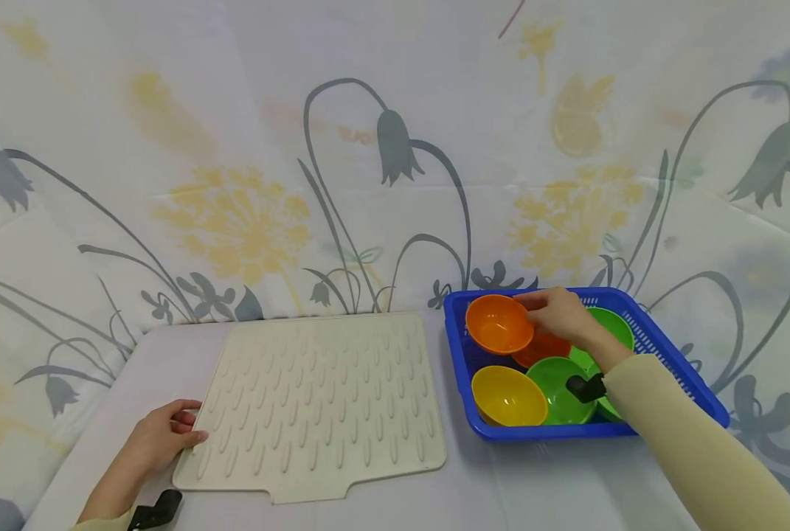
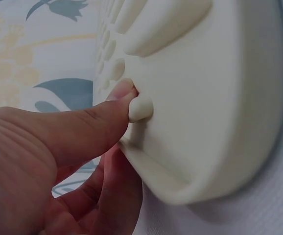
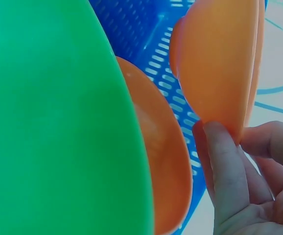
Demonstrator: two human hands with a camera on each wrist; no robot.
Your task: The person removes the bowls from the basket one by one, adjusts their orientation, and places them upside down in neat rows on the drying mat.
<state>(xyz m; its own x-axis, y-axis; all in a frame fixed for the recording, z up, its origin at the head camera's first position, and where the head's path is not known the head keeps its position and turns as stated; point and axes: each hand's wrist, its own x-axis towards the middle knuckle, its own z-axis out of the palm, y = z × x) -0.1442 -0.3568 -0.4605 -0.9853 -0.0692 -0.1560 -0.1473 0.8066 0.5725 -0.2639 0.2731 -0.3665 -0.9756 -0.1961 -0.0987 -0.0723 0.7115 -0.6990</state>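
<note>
Evidently, in the head view, the right hand [image 1: 557, 318] pinches the rim of an orange bowl [image 1: 499, 324], right of centre, over the blue basket [image 1: 534, 434], the thin edge suiting a narrow grasp. Lower left, the left hand [image 1: 156, 436] grips the side of the cream mat [image 1: 315, 398], perhaps steadying it. In the left wrist view, the thumb presses its face, fingers curled behind. In the right wrist view, fingers closely flank the bowl's rim, at right.

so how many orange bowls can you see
2: one orange bowl pinched by the right hand, the other orange bowl inside the blue basket. More could be hidden, nested or under the other bowls.
</note>
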